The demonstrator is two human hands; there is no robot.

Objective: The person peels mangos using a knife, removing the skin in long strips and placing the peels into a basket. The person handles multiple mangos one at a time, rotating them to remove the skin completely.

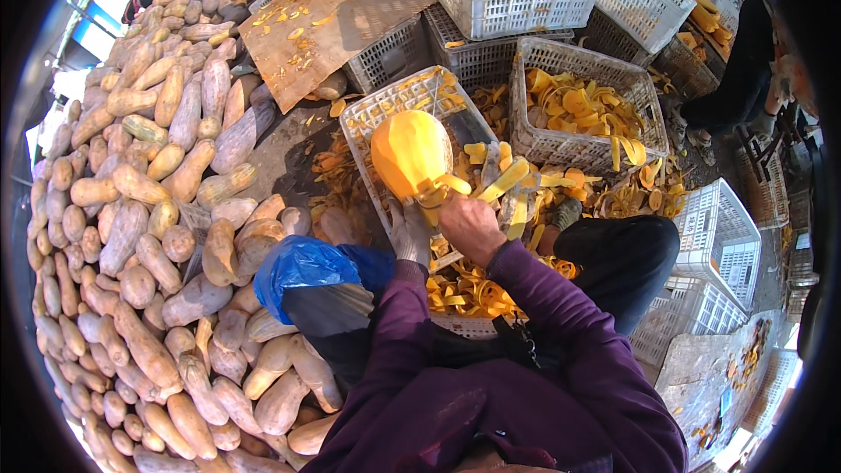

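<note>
A mostly peeled orange squash stands out over a white plastic crate between my knees, its bulb pointing away from me. My left hand, in a grey glove, grips the squash's narrow end from the left. Close against its right side, my right hand is closed around a peeler, most of which the fist hides. A strip of peel curls up by the right knuckles. Long peel strips lie just beyond that hand, and more peelings fill the near part of the crate.
Unpeeled squashes are heaped along the left. A second crate holds peelings, with white crates stacked behind it. A board with scraps lies ahead. More crates stand right, where another person's leg shows.
</note>
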